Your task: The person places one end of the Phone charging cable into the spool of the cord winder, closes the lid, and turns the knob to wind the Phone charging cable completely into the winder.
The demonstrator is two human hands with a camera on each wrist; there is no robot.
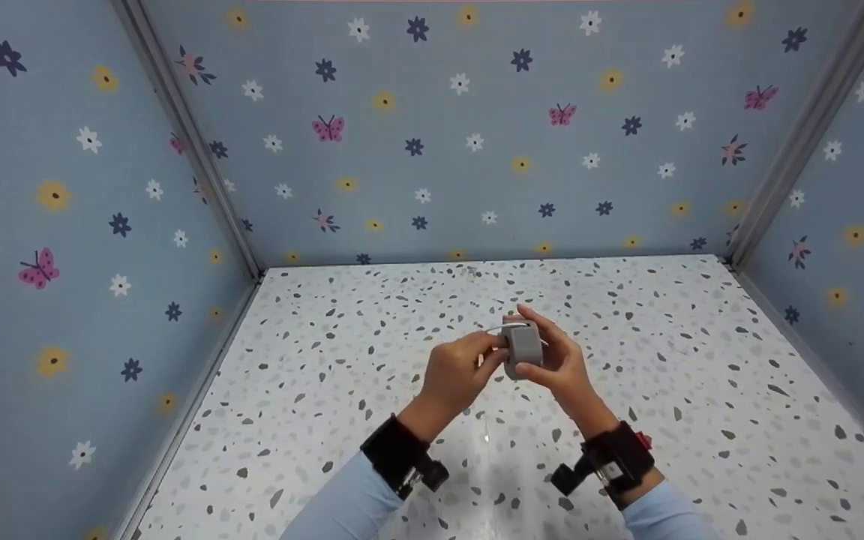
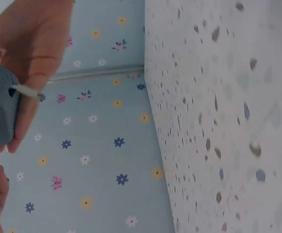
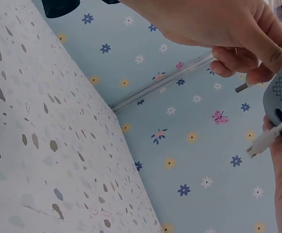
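Both hands meet over the table around a small grey box [image 1: 526, 346] with rounded edges, a dotted texture and a slot. The right hand [image 1: 568, 366] grips it, thumb on the near side and fingers behind. From the slot sticks a short white cable end [image 3: 267, 140] with a plug. The left hand [image 1: 457, 369] is at the box's left side, fingers bent together. In the right wrist view a small grey metallic tip [image 3: 241, 88] pokes out from the left fingers; the rest of that piece is hidden. A thin white cable [image 1: 495, 328] arches near the box's top.
The table [image 1: 312, 420] is white with grey speckles. Blue walls [image 1: 447, 187] with flowers and butterflies enclose its back and sides, joined by grey metal corner posts [image 1: 192, 142]. Black camera straps [image 1: 394, 454] circle both wrists.
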